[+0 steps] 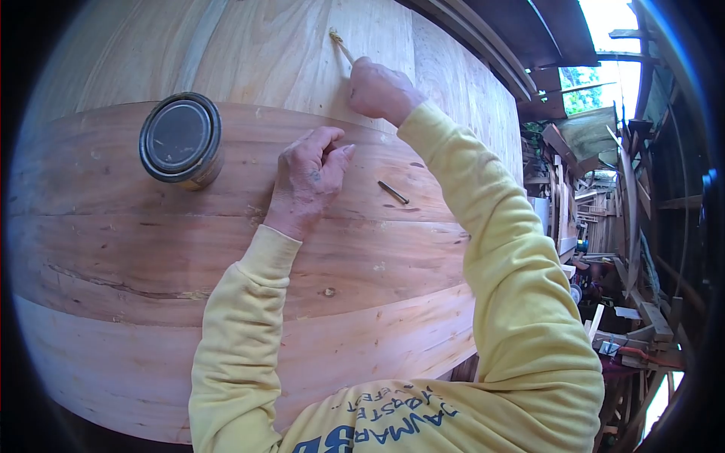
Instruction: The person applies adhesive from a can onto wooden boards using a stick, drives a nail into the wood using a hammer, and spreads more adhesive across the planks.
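My right hand (pixel 381 92) is closed around a thin wooden stick (pixel 346 53). A yellowish-brown paste clings to the stick's far tip, which is at the pale wood surface. Lower and to the left, my left hand (pixel 311 175) rests on the reddish-brown boards (pixel 249 249) with its fingers curled in. Its palm is hidden, so I cannot make out whether anything is in it. Left of that hand stands a round can (pixel 174 140) with a dark lid. A dark nail-like metal piece (pixel 393 192) lies on the boards to the right.
The wide wooden panel (pixel 393 332) of joined pale and reddish boards fills most of the view, with cracks and knots in places. Beyond its right edge are stacked timber (pixel 563 196), wood scraps and a cluttered workshop. Dark boards (pixel 513 30) lean at the top right.
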The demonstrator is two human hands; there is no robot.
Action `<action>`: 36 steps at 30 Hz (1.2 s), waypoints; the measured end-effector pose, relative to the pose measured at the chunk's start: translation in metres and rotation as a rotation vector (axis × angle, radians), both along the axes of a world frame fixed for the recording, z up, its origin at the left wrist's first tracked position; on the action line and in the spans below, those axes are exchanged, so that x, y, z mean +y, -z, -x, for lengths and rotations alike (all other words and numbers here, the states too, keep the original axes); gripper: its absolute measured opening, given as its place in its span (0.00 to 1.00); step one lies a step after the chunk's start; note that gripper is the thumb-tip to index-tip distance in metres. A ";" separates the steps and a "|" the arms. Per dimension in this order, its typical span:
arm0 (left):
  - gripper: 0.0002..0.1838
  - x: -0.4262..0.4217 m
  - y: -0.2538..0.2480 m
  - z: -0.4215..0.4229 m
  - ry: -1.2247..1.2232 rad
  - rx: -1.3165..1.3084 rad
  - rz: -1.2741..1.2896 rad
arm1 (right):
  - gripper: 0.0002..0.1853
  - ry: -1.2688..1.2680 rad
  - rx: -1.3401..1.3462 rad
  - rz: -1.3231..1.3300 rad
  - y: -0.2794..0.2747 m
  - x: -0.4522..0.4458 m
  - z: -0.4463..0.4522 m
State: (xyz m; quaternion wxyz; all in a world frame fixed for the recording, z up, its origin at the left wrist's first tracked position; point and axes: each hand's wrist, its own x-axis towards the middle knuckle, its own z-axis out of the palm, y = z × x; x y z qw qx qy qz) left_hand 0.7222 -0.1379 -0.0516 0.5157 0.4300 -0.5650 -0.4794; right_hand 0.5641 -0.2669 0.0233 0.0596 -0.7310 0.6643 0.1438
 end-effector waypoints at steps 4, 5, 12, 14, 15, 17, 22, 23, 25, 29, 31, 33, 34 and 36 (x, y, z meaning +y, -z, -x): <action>0.11 0.002 0.001 0.001 0.003 -0.036 0.040 | 0.22 0.028 0.026 -0.024 -0.009 0.002 0.005; 0.12 0.000 0.002 -0.002 -0.004 -0.023 0.027 | 0.23 0.028 0.028 -0.037 -0.008 0.003 0.002; 0.12 0.001 0.003 0.002 0.009 -0.030 0.017 | 0.20 0.012 -0.015 -0.046 -0.011 -0.007 -0.006; 0.12 -0.001 0.001 0.001 0.001 -0.021 0.004 | 0.20 0.019 -0.031 0.004 -0.002 0.000 -0.003; 0.12 -0.001 0.000 0.002 -0.001 -0.037 0.018 | 0.20 0.023 -0.030 -0.005 -0.001 -0.003 -0.002; 0.12 -0.001 -0.001 0.004 0.004 -0.054 0.030 | 0.20 0.026 -0.036 -0.016 -0.002 -0.015 -0.006; 0.13 0.001 -0.003 0.001 -0.005 0.049 -0.015 | 0.16 -0.078 0.005 -0.022 -0.007 0.015 0.007; 0.13 0.001 -0.004 0.002 -0.003 0.039 -0.019 | 0.14 -0.090 0.013 -0.015 -0.007 0.022 0.016; 0.12 0.001 -0.004 0.001 -0.001 0.014 -0.023 | 0.11 -0.063 -0.134 0.039 0.003 0.031 0.046; 0.12 0.001 0.000 0.003 -0.003 0.014 -0.025 | 0.08 -0.065 -0.478 0.247 0.014 0.063 0.076; 0.11 0.001 -0.001 0.003 0.007 0.030 -0.037 | 0.08 0.009 -0.473 0.209 0.015 0.078 0.078; 0.11 0.001 0.000 0.004 0.010 0.051 -0.049 | 0.08 0.087 -0.463 0.272 0.022 0.088 0.084; 0.11 0.001 0.001 0.005 0.013 0.065 -0.055 | 0.09 0.131 -0.515 0.298 0.025 0.091 0.093; 0.11 0.001 0.000 0.005 0.010 0.063 -0.061 | 0.10 0.220 -0.615 0.352 0.029 0.098 0.116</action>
